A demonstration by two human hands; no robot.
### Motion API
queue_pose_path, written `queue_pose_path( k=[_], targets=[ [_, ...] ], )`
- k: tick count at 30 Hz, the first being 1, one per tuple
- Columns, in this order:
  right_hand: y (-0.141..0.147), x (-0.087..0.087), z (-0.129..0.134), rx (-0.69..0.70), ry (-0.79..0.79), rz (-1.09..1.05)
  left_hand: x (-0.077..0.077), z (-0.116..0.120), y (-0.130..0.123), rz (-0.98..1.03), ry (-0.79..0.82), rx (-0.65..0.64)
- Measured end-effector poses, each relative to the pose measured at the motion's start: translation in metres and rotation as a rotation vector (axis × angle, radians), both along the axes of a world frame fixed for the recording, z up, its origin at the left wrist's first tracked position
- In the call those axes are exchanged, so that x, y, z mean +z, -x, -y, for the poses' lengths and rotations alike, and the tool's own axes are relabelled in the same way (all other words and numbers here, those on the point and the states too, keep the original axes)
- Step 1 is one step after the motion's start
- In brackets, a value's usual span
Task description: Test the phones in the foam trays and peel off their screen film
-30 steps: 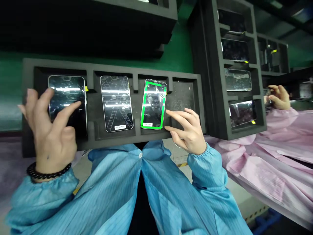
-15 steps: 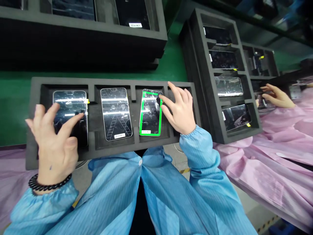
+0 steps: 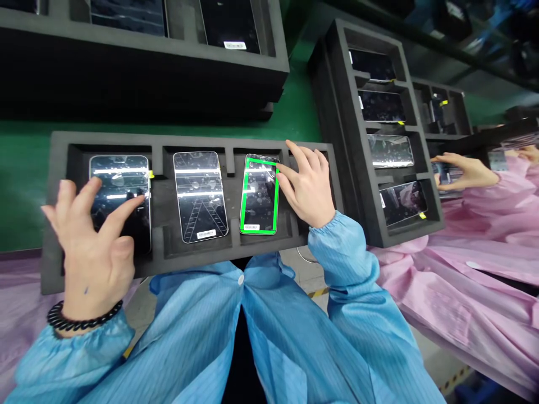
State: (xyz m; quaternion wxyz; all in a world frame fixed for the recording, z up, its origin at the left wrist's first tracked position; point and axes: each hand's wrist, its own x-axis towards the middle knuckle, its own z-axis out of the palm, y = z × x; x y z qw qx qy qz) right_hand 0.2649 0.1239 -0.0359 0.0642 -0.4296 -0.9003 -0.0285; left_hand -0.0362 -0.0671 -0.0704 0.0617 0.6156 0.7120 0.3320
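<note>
Phone (image 3: 257, 196) edged green now has the right hand (image 3: 309, 188) at its upper corner, grip slightly open, empty.

Has brought the bare right hand (image 3: 306, 186) up from beside the lower right edge of the slim black phone with a green-bordered screen (image 3: 259, 195) to its upper right corner. Now shows more of the dark grey foam tray beyond (image 3: 179, 47), including a black phone with a white label (image 3: 229, 22).
</note>
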Motion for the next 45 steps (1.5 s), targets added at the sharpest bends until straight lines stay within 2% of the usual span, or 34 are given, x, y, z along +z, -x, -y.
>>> queue_pose_path(
  k=[4, 10, 17, 23, 28, 31, 37, 41, 45],
  targets=[
    [-0.007, 0.008, 0.011, 0.017, -0.039, -0.051, 0.0, 0.0, -0.001, 0.009, 0.007, 0.007],
    [-0.017, 0.018, 0.014, -0.088, -0.064, -0.096, 0.002, -0.001, -0.004, 0.006, 0.023, 0.016],
    [0.008, 0.004, 0.0, -0.027, 0.026, 0.015, 0.004, -0.001, -0.004, 0.014, 0.023, 0.02],
    [0.022, 0.009, -0.002, 0.027, 0.013, 0.038, 0.004, -0.001, -0.005, 0.019, 0.03, 0.026],
    [0.007, 0.022, -0.002, -0.058, -0.083, -0.06, 0.003, 0.0, -0.004, 0.021, 0.021, 0.022],
    [-0.005, 0.025, 0.011, -0.034, -0.06, -0.093, 0.004, -0.001, -0.004, 0.036, 0.025, 0.019],
    [-0.008, 0.009, 0.045, -0.026, 0.023, -0.064, 0.003, -0.001, -0.003, 0.033, 0.034, 0.002],
    [-0.004, -0.002, 0.052, -0.016, 0.112, -0.122, 0.003, 0.0, -0.002, 0.038, 0.035, -0.01],
    [-0.006, -0.002, 0.051, 0.015, 0.13, -0.116, 0.004, 0.0, -0.003, 0.041, 0.041, -0.002]
  ],
)
